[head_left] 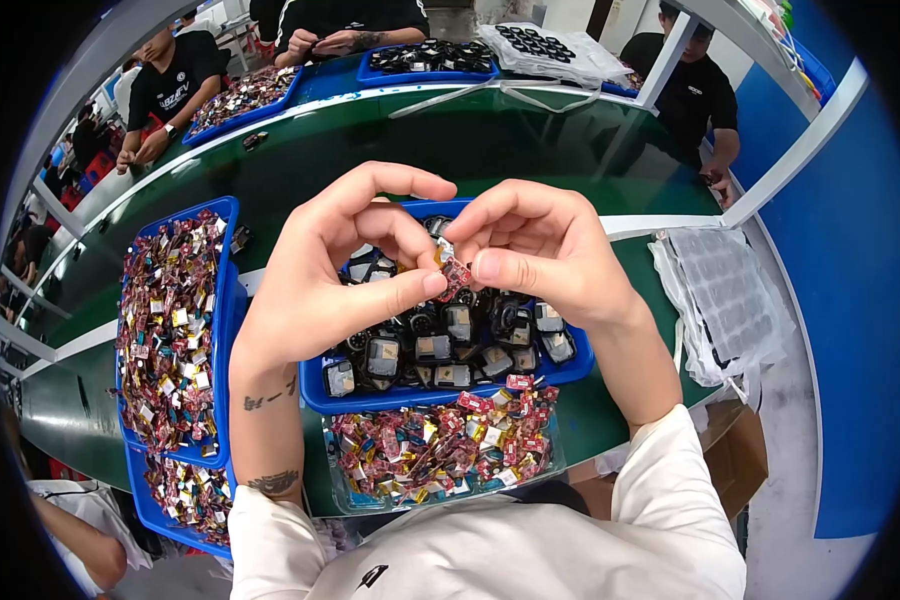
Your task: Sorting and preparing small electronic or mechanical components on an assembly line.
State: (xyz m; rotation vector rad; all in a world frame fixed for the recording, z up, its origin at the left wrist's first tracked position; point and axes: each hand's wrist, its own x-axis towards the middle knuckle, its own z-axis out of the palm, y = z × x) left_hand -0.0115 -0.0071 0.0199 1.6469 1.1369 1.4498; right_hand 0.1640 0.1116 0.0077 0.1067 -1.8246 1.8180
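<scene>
Between my two hands, above a blue tray (315, 395) of black casings, is a small red circuit board (455, 275) with a silver and yellow piece attached. My right hand (540, 245) pinches it between thumb and bent fingers. My left hand (345, 260) closes on its other side, thumb tip against the board and index finger raised and curved above. The fingers partly cover the board. Below them, many black casings with grey inserts (433, 348) fill the tray. Nearer my body, a clear tray (345, 495) holds a heap of red circuit boards (400, 445) with small batteries.
On the left, stacked blue trays (232, 225) hold more red boards. Bagged clear plastic trays (720, 300) lie at the right. Across the green table (570, 150) other people work beside blue bins (370, 75) of parts. White frame posts (800, 140) rise at the sides.
</scene>
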